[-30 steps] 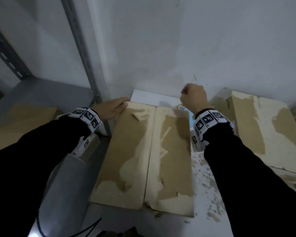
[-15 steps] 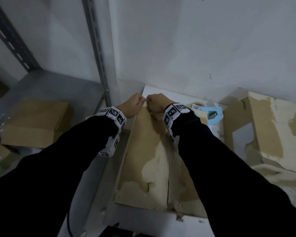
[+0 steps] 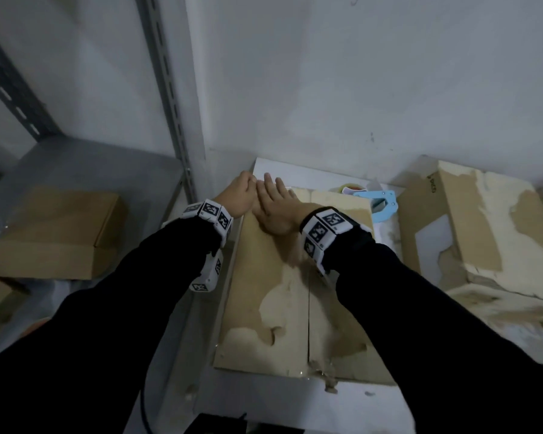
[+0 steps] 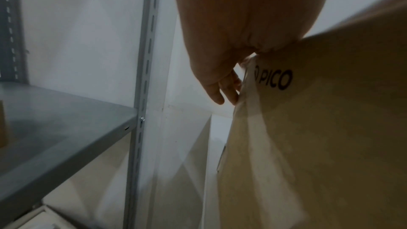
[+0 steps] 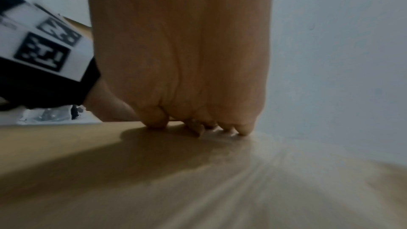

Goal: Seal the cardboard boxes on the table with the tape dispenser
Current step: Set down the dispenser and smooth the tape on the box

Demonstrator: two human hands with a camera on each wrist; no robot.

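**Sealing in progress: flaps closed, dispenser set down**

The cardboard box (image 3: 282, 292) lies on the white table (image 3: 264, 166) before you, its two top flaps shut and meeting along a centre seam. Whether clear tape covers that seam cannot be told; the surface is torn and patchy. Your right hand (image 3: 276, 208) lies flat, fingers straight, pressing the far left part of the lid. Your left hand (image 3: 237, 195) reaches over the far left corner, fingers (image 4: 222, 91) extended down the box's side, grasping nothing. The blue tape dispenser (image 3: 378, 202) rests just beyond the box's far right corner, untouched. A second box (image 3: 480, 227) on the right looks unsealed, so much likely remains.
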